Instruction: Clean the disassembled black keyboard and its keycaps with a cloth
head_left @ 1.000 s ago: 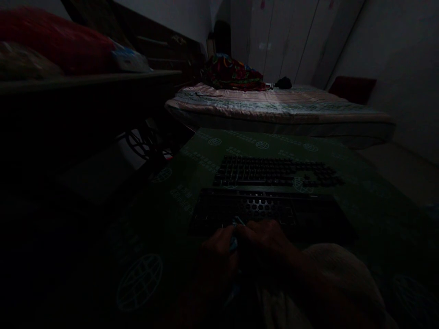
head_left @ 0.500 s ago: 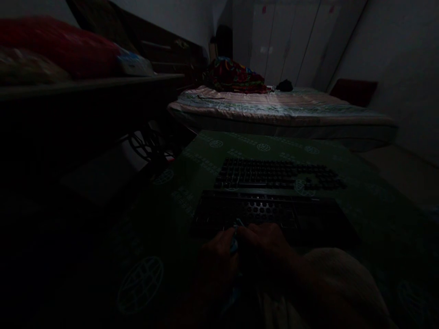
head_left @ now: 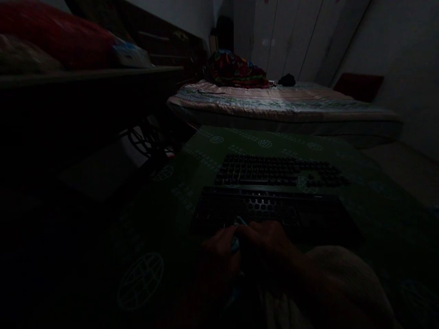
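My left hand [head_left: 221, 244] and my right hand [head_left: 267, 237] are close together, fingers bent and pinched around a thin, pale blue cloth-like piece [head_left: 234, 245]. A small light tip of it sticks out above the fingertips; the dark hides what it is exactly. Just beyond the fingers lies a black keyboard base [head_left: 322, 214] with its keycaps off, showing rows of round holes. The hands overlap its near edge in view; whether they touch it I cannot tell. Behind the base, loose black keycaps [head_left: 260, 170] are laid out in keyboard order on the green tabletop [head_left: 192, 157].
A light beige cloth [head_left: 343, 269] lies by my right forearm. Left is a shelf [head_left: 164, 69] bearing a red bundle [head_left: 68, 39], with a black spoked wheel [head_left: 144, 139] below. Past the table is a bed [head_left: 274, 103] with a patterned red blanket [head_left: 236, 71]. The room is dim.
The view has tilted down slightly, so the room sits a little higher. Both hands keep their pinch on the pale blue piece, with barely any movement.
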The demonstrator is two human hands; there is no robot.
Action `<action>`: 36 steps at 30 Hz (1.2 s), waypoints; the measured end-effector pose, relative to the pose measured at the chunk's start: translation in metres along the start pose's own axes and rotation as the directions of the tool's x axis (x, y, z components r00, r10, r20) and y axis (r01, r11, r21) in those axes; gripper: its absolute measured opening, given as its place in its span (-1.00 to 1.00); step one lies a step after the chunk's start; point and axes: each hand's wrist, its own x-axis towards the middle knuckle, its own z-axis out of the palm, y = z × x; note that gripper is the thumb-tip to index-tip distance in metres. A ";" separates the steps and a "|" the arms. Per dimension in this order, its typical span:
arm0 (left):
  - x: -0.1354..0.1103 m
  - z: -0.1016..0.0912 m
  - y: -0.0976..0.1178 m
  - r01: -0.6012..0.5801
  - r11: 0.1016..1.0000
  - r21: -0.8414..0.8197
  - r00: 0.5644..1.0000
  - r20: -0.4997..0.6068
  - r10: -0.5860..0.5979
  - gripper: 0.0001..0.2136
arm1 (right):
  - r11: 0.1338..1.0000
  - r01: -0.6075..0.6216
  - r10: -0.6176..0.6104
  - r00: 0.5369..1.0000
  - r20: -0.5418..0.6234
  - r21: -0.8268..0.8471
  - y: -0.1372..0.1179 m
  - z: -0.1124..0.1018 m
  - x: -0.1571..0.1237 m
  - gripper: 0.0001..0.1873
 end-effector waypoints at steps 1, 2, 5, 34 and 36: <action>0.000 0.001 0.000 -0.004 1.000 0.007 1.000 -0.011 0.004 -0.74 | 1.000 -0.009 0.009 1.000 0.007 -0.009 0.000 -0.001 0.001 -0.81; 0.001 0.001 0.000 -0.003 1.000 0.016 1.000 -0.021 0.004 -0.74 | 1.000 -0.018 0.019 1.000 0.010 -0.020 0.000 -0.001 0.001 -0.79; 0.001 0.002 0.000 0.015 0.999 0.030 1.000 -0.013 -0.014 -0.75 | 0.998 -0.048 0.048 0.999 0.002 -0.047 0.003 0.005 0.001 -0.78; 0.008 -0.002 -0.001 0.095 0.995 -0.012 0.993 0.071 -0.093 -0.78 | 0.993 -0.092 0.094 0.995 0.029 -0.081 0.008 0.012 0.001 -0.74; 0.008 -0.001 -0.002 0.049 0.998 0.029 0.998 0.025 -0.050 -0.79 | 0.989 -0.115 0.115 0.993 -0.004 -0.092 0.009 0.014 0.000 -0.71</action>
